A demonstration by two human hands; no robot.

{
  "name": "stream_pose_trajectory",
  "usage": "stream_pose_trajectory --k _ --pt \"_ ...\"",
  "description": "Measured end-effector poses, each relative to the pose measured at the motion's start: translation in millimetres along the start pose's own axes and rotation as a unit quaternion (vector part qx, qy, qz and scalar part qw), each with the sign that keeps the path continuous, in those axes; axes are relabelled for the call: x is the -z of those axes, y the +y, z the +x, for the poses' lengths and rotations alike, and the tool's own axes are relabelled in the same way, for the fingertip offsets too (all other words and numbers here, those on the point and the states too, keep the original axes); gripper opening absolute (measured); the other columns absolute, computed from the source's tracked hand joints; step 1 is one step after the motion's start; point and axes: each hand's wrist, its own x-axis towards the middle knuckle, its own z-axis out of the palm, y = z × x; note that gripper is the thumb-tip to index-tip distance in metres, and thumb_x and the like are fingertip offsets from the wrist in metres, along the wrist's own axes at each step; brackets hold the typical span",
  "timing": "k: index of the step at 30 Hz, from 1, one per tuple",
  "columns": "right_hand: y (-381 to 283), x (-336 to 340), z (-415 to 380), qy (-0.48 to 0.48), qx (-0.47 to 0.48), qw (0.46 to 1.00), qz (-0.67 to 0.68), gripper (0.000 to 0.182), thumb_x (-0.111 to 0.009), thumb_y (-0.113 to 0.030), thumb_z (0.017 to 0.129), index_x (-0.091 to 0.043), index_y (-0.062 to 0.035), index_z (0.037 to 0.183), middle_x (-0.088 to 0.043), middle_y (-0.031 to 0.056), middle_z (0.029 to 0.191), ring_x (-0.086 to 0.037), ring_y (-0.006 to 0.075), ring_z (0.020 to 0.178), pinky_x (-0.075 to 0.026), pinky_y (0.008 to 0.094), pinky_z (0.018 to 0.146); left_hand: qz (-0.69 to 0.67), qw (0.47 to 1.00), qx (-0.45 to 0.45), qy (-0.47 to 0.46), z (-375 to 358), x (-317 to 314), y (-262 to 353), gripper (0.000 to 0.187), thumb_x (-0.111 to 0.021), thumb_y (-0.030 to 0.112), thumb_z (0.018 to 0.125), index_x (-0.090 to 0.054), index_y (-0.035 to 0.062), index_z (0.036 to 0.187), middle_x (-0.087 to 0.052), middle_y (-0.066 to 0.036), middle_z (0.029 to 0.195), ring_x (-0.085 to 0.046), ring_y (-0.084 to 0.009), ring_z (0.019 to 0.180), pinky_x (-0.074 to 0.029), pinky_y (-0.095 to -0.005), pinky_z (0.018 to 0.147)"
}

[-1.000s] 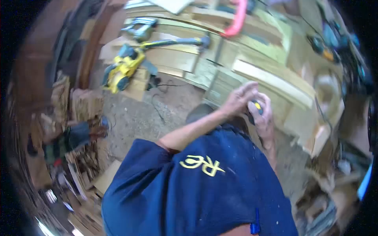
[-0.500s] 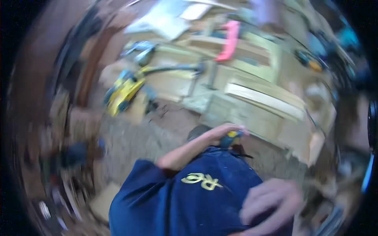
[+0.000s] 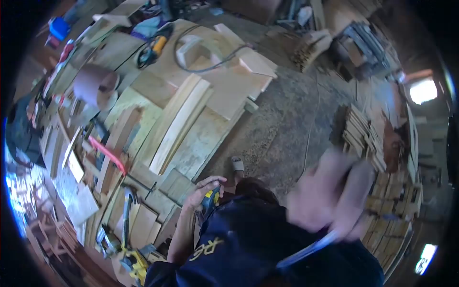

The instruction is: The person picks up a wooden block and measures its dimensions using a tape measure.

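My left hand point(image 3: 198, 195) is closed around a yellow and dark tape measure point(image 3: 211, 197), held low in front of my dark blue shirt point(image 3: 248, 239). The workbench edge lies just beyond it. My right hand point(image 3: 330, 193) is raised close to the camera and smeared by motion. Its fingers look curled in. A thin pale bluish strip point(image 3: 306, 252) runs down and left from beneath that hand, across the shirt. What it is and how the fingers meet it do not show clearly.
On the bench lie long pale boards point(image 3: 179, 126), a red-pink curved tool point(image 3: 108, 155), a hammer point(image 3: 126, 215), a yellow power tool point(image 3: 135, 264) and a corded orange tool point(image 3: 159, 44). Stacked wood point(image 3: 361, 134) stands on the right. Shavings litter the concrete floor point(image 3: 287, 110).
My view has swung right, so the bench now sits to the left and the floor shows. My right hand has risen from my shirt, and the pale strip appears. The left hand keeps the tape measure.
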Motion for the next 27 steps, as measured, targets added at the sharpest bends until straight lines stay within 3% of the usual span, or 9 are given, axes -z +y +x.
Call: stream_pose_trajectory --k 5,6,7,8,11,15,20,25,27 --pt "-42 48 -50 0.307 0.012 0.943 -0.128 0.027 -0.055 -0.033 0.109 -0.054 -0.0056 0.114 -0.058 0.0056 0.093 -0.057 0.0149 0.062 -0.048 0.0293 0.05 0.024 0.999 0.009 -0.044 55 -43 17 0.038 -0.061 0.023 0.105 -0.061 0.0084 0.14 -0.067 -0.007 0.093 -0.066 -0.015 0.078 -0.058 -0.0289 0.067" --pt "-34 51 -53 0.432 0.005 0.872 -0.231 0.02 -0.062 -0.02 0.105 -0.058 -0.0003 0.106 -0.062 0.0083 0.084 -0.064 0.0152 0.062 -0.052 0.0286 0.05 0.025 0.999 -0.002 -0.041 65 -55 19 0.039 -0.061 0.022 0.105 -0.061 0.009 0.142 -0.066 -0.006 0.094 -0.066 -0.0146 0.076 -0.057 -0.0287 0.067" --pt "-25 69 -71 0.461 -0.02 0.86 -0.218 0.014 -0.06 -0.013 0.104 -0.059 -0.0004 0.11 -0.066 0.0116 0.086 -0.065 0.015 0.065 -0.054 0.0305 0.054 0.024 0.999 -0.015 -0.038 76 -67 22 0.04 -0.062 0.021 0.105 -0.06 0.0096 0.143 -0.066 -0.006 0.094 -0.065 -0.0142 0.075 -0.057 -0.0284 0.067" --pt "-22 80 -89 0.488 -0.121 0.823 -0.265 0.01 -0.06 -0.009 0.104 -0.059 0.0 0.108 -0.068 0.0127 0.084 -0.067 0.0152 0.066 -0.056 0.0312 0.057 0.03 0.997 -0.004 -0.065 88 -78 30 0.044 -0.063 0.021 0.104 -0.057 0.0108 0.147 -0.066 -0.005 0.095 -0.065 -0.0133 0.076 -0.058 -0.0273 0.068" --pt "9 115 -170 0.5 -0.226 0.802 -0.238 0.007 -0.062 -0.008 0.102 -0.058 -0.0024 0.104 -0.069 0.0105 0.082 -0.068 0.0162 0.068 -0.055 0.0295 0.061 0.052 0.996 -0.015 -0.067 132 -108 30 0.049 -0.06 0.026 0.106 -0.051 0.0135 0.152 -0.067 -0.01 0.096 -0.066 -0.0151 0.079 -0.058 -0.0297 0.071" --pt "17 125 -257 0.504 -0.34 0.774 -0.177 0.012 -0.067 -0.01 0.101 -0.056 -0.0046 0.102 -0.069 0.0084 0.085 -0.067 0.014 0.076 -0.054 0.0296 0.068 0.058 0.998 0.01 -0.012 192 -169 37 0.045 -0.063 0.022 0.106 -0.057 0.0114 0.149 -0.069 -0.002 0.103 -0.065 -0.0092 0.084 -0.055 -0.0257 0.074" --pt "-6 158 -310 0.486 -0.317 0.763 -0.286 0.018 -0.073 -0.012 0.096 -0.058 -0.0038 0.096 -0.063 0.0042 0.083 -0.06 0.0103 0.08 -0.049 0.0303 0.067 0.154 0.986 0.039 -0.045 271 -223 36 0.023 -0.065 0.02 0.105 -0.073 0.0047 0.121 -0.072 0.001 0.099 -0.065 -0.0077 0.089 -0.054 -0.0251 0.077" --pt "-52 191 -324 0.501 -0.3 0.728 -0.359 0.022 -0.078 -0.017 0.093 -0.06 -0.0036 0.091 -0.062 0.0022 0.085 -0.057 0.0114 0.08 -0.048 0.0316 0.067 0.231 0.963 0.104 -0.089 347 -245 49 0.025 -0.066 0.024 0.104 -0.072 0.0034 0.116 -0.072 -0.001 0.1 -0.065 -0.0087 0.09 -0.053 -0.026 0.08" --pt "-76 203 -310 0.598 -0.344 0.648 -0.323 0.02 -0.076 -0.021 0.095 -0.067 -0.0029 0.098 -0.064 0.0046 0.086 -0.059 0.0126 0.083 -0.05 0.0309 0.07 0.421 0.884 0.016 -0.201 383 -247 59 0.031 -0.064 0.029 0.105 -0.071 0.0037 0.121 -0.073 0.0 0.099 -0.069 -0.0149 0.089 -0.056 -0.0309 0.082"
